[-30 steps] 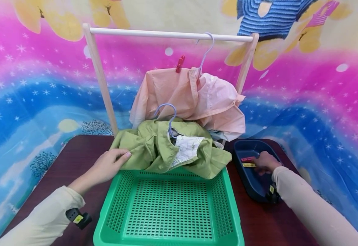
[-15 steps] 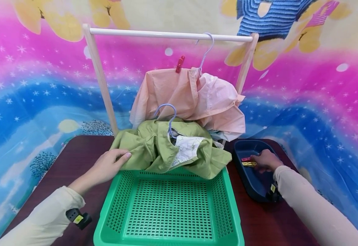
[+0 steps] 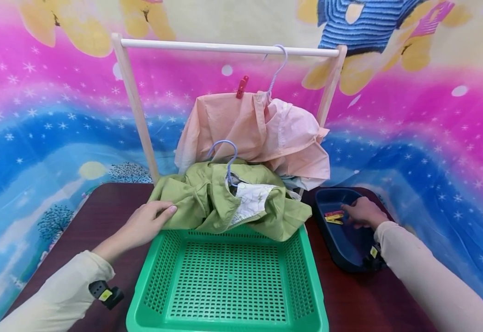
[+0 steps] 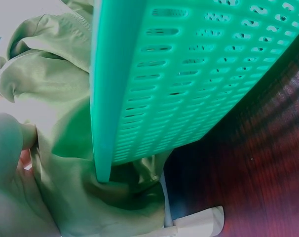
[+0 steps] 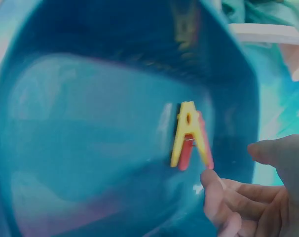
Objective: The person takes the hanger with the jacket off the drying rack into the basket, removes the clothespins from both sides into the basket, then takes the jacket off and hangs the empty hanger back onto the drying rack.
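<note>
On dark table (image 3: pixel 100 203), pinching green jacket (image 3: pixel 212 203) across basket (image 3: pixel 229 281) rim with left hand (image 3: pixel 146 223), holding right hand (image 3: pixel 363 213) with fingers apart near yellow clothespin (image 5: pixel 190 130) and red clothespin (image 5: pixel 185 155) in blue tray (image 3: pixel 345 249), perhaps risking to catch both because of their overlap

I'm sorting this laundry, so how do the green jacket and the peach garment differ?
The green jacket shows a white patterned lining; the peach garment shows peach and pale pink cloth.
The green jacket lies across the basket's far end; the peach garment hangs from the rail.
The peach garment wears a red clothespin; none shows on the green jacket.
Both have purplish hanger hooks.
</note>
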`<state>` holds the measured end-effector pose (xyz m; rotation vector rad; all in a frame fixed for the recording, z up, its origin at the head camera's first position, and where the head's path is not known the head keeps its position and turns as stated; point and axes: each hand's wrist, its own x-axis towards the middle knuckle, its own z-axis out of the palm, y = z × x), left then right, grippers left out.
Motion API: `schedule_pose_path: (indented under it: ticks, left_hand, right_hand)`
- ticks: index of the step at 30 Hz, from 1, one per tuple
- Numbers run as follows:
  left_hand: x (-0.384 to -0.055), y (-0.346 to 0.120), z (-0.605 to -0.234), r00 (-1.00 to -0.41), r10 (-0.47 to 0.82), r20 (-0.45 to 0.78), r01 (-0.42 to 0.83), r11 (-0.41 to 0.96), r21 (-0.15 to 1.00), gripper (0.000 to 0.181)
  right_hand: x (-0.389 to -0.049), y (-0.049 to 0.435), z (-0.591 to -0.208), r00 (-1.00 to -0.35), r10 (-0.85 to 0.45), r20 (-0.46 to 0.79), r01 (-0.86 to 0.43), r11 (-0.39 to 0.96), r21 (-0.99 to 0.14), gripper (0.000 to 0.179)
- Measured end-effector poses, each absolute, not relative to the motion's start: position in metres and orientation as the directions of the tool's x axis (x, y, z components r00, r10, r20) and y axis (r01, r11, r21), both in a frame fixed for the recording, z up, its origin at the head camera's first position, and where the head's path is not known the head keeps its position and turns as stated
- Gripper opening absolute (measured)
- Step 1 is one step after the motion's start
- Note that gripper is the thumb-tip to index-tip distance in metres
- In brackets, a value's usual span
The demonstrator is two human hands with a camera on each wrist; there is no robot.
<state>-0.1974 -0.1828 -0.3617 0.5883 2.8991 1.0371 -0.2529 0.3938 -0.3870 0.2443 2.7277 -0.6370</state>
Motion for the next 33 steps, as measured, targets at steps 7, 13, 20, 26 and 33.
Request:
schedule_pose_path:
  ticks: [7, 13, 20, 26, 33]
  left_hand:
    - [-0.196, -0.184, -0.362, -0.928, 0.356, 0.113, 0.346, 0.705, 0.619, 0.043]
    - [-0.194, -0.184, -0.363, -0.927, 0.353, 0.128, 0.355, 0.713, 0.604, 0.042]
    - [-0.194, -0.183, -0.365, -0.923, 0.357, 0.146, 0.37, 0.714, 0.594, 0.042]
    - [-0.194, -0.184, -0.362, -0.922, 0.356, 0.154, 0.376, 0.725, 0.577, 0.032]
    - [-0.193, -0.182, -0.361, -0.909, 0.361, 0.207, 0.416, 0.768, 0.487, 0.037]
  right_hand:
    - [-0.247, 0.39, -0.368, -0.959, 0.066, -0.277, 0.188, 0.877, -0.442, 0.055]
    - [-0.239, 0.382, -0.354, -0.979, 0.057, -0.196, 0.137, 0.894, -0.426, 0.052]
    - [-0.224, 0.366, -0.338, -0.996, 0.004, -0.088, 0.042, 0.903, -0.428, 0.06]
    - [-0.21, 0.339, -0.326, -0.998, -0.068, 0.002, -0.062, 0.894, -0.443, 0.057]
    - [-0.196, 0.301, -0.316, -0.992, -0.1, 0.075, -0.123, 0.89, -0.44, 0.044]
